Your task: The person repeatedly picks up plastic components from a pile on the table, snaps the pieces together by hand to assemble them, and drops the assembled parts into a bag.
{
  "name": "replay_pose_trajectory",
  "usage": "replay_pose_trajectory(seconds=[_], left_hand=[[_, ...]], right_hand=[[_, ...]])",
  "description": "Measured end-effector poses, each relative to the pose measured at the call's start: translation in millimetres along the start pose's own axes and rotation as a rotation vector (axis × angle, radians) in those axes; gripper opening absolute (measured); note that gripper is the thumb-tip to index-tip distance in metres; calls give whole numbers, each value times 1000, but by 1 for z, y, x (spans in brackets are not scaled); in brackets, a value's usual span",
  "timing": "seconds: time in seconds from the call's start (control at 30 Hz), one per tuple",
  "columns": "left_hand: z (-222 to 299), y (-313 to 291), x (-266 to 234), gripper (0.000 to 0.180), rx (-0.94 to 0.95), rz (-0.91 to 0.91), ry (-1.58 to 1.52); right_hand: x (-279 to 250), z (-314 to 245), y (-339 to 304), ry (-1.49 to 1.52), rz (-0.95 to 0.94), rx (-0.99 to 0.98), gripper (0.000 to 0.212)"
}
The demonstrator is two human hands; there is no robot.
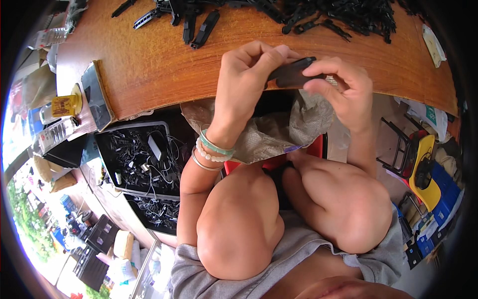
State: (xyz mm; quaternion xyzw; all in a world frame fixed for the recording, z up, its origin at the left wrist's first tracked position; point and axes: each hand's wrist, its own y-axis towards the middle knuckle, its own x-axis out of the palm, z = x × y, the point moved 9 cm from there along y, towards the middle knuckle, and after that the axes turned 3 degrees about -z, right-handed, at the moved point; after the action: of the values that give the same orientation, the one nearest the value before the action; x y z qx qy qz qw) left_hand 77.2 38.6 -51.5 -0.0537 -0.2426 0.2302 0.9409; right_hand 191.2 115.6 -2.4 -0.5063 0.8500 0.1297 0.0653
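My left hand [243,74] and my right hand [346,87] are raised at the table's near edge, closed on one flat, elongated black plastic part [295,74]. The left fingers hold its left end, with the thumb on top. At its right end, my right thumb and fingers pinch it. Just below the hands, a woven sack [264,142] gapes against the table edge, above my knees. Beyond the hands lie a few loose long black plastic parts [204,30] and a heap of similar black parts [343,15].
At left on the wooden table [149,70] lies a dark flat device [96,94], near a yellow tape roll [64,105]. Below stand black trays [132,127] of small parts, with a white charger [157,148]. A yellow chair [425,174] stands at right; a pale packet [434,46] lies far right.
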Motion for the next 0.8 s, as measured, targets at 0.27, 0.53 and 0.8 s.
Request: replay_pose_trajectory(seconds=[0.27,0.53,0.8], left_hand=[[9,-13,10,25,49,3,306],[32,-25,31,36,437,-46,744],[38,-30,29,32,445,-43,845]], right_hand=[[-12,-3,-3,-122,211,-167,13],[-8,-14,-5,-274,243,-249,15],[-12,-16,-1,-250,224,-205,27]])
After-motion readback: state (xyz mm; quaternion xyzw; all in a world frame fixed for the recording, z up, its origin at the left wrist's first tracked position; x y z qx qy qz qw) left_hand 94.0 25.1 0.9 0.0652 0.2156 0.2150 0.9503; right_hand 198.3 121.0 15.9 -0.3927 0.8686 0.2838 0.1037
